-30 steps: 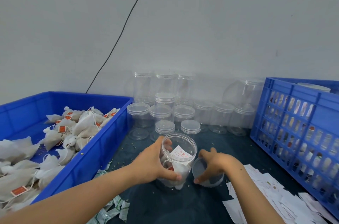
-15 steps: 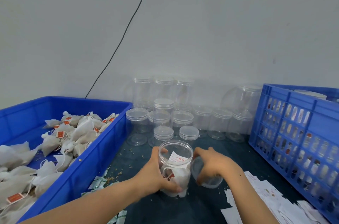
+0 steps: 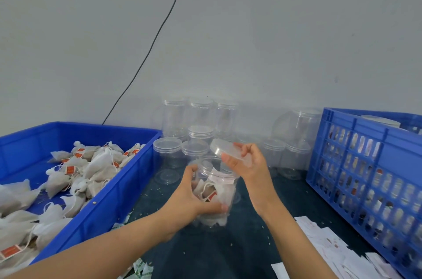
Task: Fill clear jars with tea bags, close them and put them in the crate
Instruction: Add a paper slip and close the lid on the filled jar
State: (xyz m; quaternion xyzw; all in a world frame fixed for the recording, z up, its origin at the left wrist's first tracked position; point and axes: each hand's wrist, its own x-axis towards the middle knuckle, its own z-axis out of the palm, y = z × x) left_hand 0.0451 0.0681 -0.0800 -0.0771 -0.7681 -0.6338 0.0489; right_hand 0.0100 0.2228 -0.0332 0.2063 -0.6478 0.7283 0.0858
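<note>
Grey wall (image 3: 251, 27) rises behind a dark bench (image 3: 239, 253), with a thin black cable (image 3: 157, 34) running slantwise down it. At the middle of the bench the left hand (image 3: 187, 198) grips a clear jar (image 3: 219, 187), fingers curled round its lower side; the jar is open at the top and holds several white tea bags (image 3: 217, 192) with red tags. The right hand (image 3: 249, 164) holds a clear lid (image 3: 225, 148) just above and behind the jar's mouth, tilted, pinched at its rim between thumb and fingers, not yet seated on the jar. Behind the hands stands a cluster of empty clear jars (image 3: 198, 119), some stacked, most with lids on. To the left a blue tray (image 3: 109, 192) holds a heap of loose white tea bags (image 3: 91, 164). To the right a blue slotted crate (image 3: 370, 164) shows filled jars through its side openings. White paper slips (image 3: 326, 242) lie on the bench near the crate, and small printed sachets (image 3: 141, 269) sit at the near edge.
</note>
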